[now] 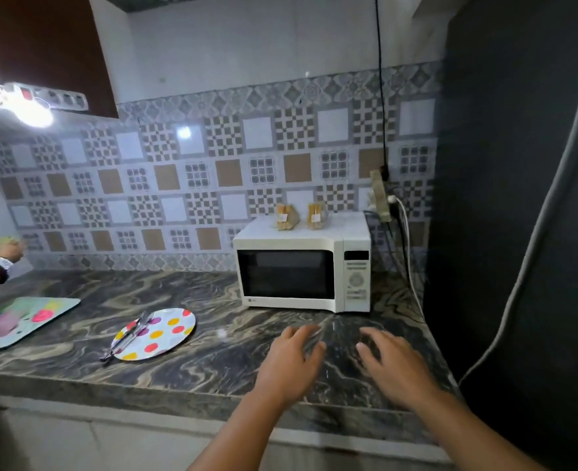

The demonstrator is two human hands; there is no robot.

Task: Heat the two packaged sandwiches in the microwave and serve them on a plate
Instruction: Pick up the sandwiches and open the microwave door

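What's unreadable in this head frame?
- Microwave inside: head view, hidden by its dark, closed door.
- Control panel labels: too small, blurred.
- Sandwich label: too small.
- Tray contents: motion-blurred, cut by left edge.
- Second person's hand: blurred, at left edge.

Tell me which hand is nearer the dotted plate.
Left. The left hand hovers over the counter just right of the plate, empty. The right hand is farther right, in front of the microwave's control panel.
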